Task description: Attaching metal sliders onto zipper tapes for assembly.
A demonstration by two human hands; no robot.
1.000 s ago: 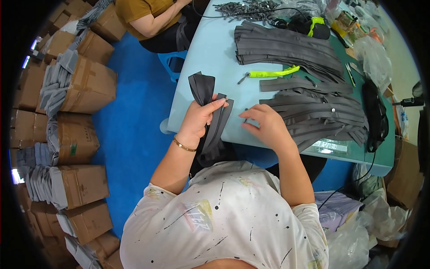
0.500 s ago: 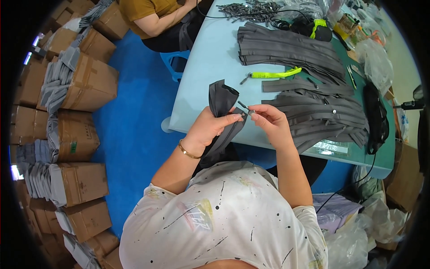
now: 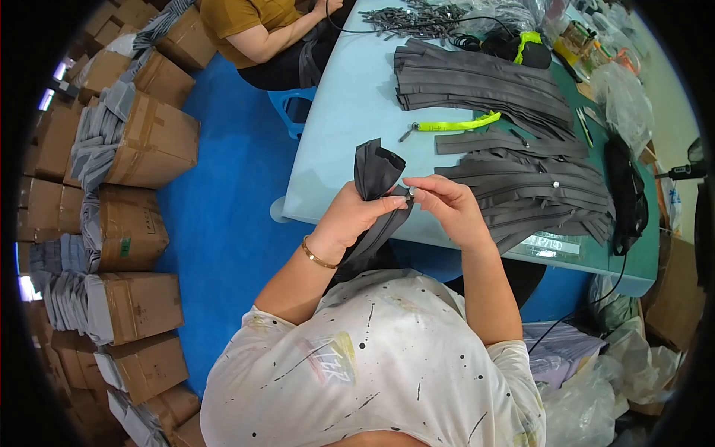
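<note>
Grey strap (image 3: 377,182) held above tabletop (image 3: 339,119) edge, left hand (image 3: 356,216) wrapped round it. Right hand (image 3: 445,203) pinches small metal piece (image 3: 412,191), likely snap, at strap end. Step: fitting piece; next needs steady alignment. Versus half second ago: hands barely shifted, strap top folded lower. Strap pile (image 3: 536,190) just right.

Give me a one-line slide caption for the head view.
Both hands, left and right, hold a grey strip over a blue table.

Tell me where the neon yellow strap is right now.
In the head view the neon yellow strap lies flat on the light blue table, ahead of both hands, between the two piles of grey strips.
</note>
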